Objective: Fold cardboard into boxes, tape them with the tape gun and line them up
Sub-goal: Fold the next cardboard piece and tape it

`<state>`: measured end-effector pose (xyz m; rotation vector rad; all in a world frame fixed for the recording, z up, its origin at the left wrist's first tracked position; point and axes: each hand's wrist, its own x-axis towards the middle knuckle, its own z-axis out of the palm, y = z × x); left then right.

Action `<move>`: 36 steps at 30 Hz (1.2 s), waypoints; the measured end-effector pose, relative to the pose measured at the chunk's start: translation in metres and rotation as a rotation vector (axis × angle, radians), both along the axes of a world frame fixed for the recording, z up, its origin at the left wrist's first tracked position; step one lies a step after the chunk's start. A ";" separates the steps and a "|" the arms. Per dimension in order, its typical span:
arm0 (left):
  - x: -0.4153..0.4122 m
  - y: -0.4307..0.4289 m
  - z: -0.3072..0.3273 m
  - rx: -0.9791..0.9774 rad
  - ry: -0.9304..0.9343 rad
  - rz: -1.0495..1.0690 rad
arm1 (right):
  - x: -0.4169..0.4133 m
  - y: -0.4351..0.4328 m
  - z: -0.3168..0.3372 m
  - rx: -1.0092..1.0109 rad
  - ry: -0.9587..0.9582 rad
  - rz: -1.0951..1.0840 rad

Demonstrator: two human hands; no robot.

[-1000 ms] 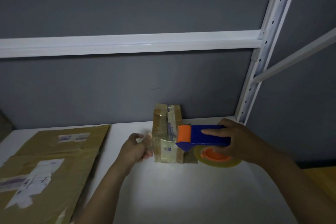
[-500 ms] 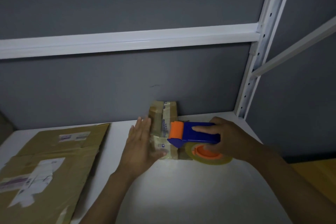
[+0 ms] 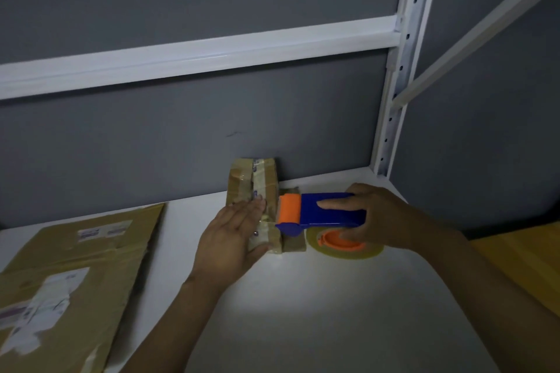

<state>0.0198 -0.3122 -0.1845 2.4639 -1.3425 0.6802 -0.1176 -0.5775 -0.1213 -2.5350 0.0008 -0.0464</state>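
Observation:
A small brown cardboard box wrapped in clear tape lies on the white table. My left hand presses flat on its top and left side with straight fingers. Behind it a second taped box stands against the grey wall. My right hand grips the blue and orange tape gun, index finger stretched along its top. The gun's orange roller touches the near box's right side. The clear tape roll hangs under the gun.
Flattened cardboard sheets with white labels lie at the table's left. A white shelf upright and crossbar stand against the grey wall. A wooden surface shows at the right edge.
My left hand went from pinching tape beside the box to pressing flat on it. The tape gun stayed against the box's right side.

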 end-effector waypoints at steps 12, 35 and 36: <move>-0.001 -0.001 0.000 0.041 0.046 0.025 | -0.026 0.014 -0.017 -0.369 -0.129 -0.069; -0.010 -0.015 0.014 0.105 0.205 0.066 | -0.009 0.023 -0.004 0.061 -0.017 -0.280; -0.009 -0.015 0.017 0.090 0.240 0.067 | -0.012 0.017 -0.006 0.242 -0.030 -0.344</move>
